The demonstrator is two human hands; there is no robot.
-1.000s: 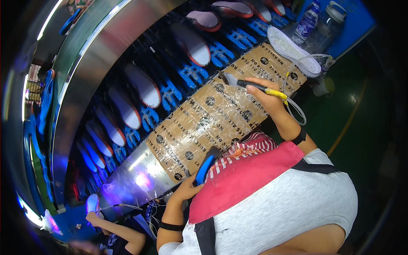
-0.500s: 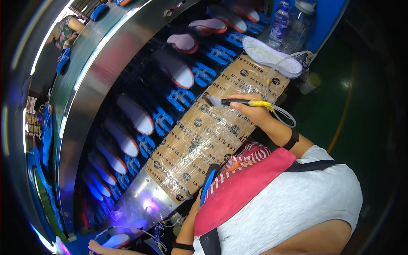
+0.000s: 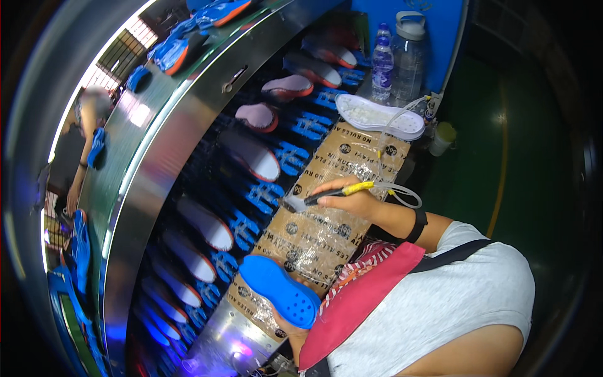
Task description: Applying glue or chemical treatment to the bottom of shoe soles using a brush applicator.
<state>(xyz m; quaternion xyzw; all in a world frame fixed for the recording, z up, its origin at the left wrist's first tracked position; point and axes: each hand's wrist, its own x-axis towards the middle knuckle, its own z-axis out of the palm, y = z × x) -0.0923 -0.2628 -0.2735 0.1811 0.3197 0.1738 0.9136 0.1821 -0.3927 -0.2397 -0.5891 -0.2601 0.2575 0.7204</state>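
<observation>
My right hand [image 3: 353, 202] is closed round the black handle of a glue brush [image 3: 324, 195], whose pale bristles point left above the cardboard-covered bench [image 3: 326, 242]. A yellow section and a thin clear hose trail from the brush's back end. Lower down, my left hand [image 3: 290, 325] grips a bright blue shoe sole [image 3: 276, 286] from beneath and along its edge. Most of those fingers are hidden by the sole. Several round dimples mark its near end. The brush and the blue sole are apart.
Left of the bench, a rack carries several upright-tilted soles [image 3: 204, 223] over blue holders [image 3: 244, 229]. A white sole [image 3: 367, 116], a small bottle [image 3: 382, 66] and a large clear jug [image 3: 408, 60] stand at the far end. Beyond runs a metal-edged conveyor [image 3: 166, 135]; another person's arm [image 3: 86, 147] shows there.
The blue sole has risen from beside my body to over the bench, its broad face now in sight. My right hand has moved nearer with the brush. The view has shifted.
</observation>
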